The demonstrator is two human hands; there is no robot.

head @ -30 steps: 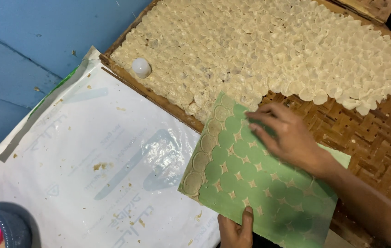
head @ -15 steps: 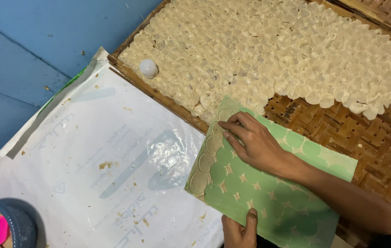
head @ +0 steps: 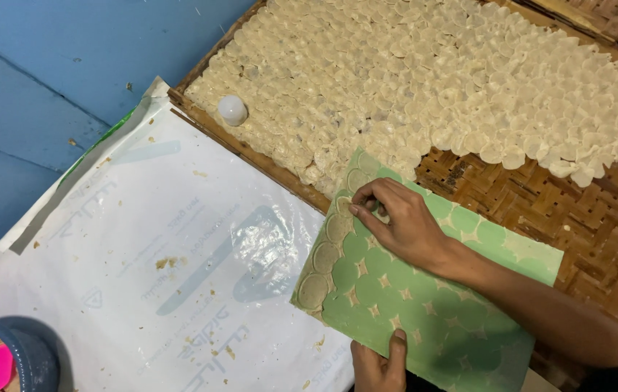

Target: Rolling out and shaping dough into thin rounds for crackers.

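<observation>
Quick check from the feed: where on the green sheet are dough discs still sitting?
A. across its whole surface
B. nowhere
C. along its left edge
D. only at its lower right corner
C: the dough discs line the left edge of the green sheet, where the right hand pinches; elsewhere only round marks show.

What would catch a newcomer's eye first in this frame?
The woven tray at top right, heaped with pale round wafers, stands out most. Below it lies a green sheet with a column of dough discs along its left edge; the right hand pinches at a disc near the top while the left hand grips the sheet's near edge. White plastic covers the blue floor at left.
</observation>
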